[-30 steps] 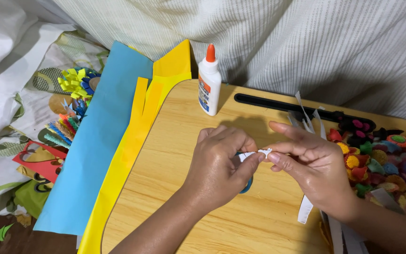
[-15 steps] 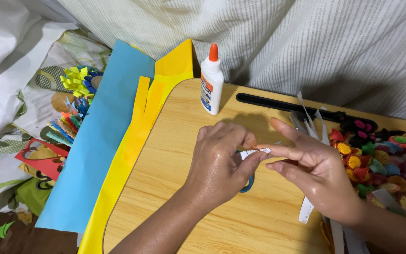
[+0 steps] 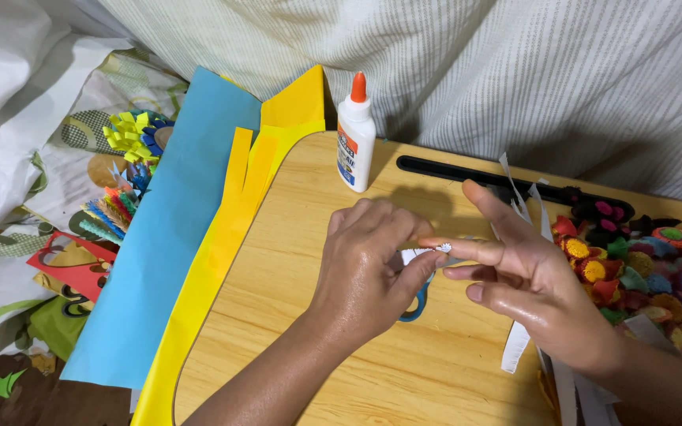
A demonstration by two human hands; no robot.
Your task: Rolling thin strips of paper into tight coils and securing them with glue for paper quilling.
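Hands pinching fringed white paper strip (image 3: 428, 252) between fingertips, above wooden board (image 3: 294, 237)

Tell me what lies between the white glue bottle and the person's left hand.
Only bare wooden tabletop between white glue bottle and left hand, head view.

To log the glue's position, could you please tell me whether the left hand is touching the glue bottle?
Apart. The head view shows the left hand well in front of the glue bottle, with bare wooden tabletop between them.
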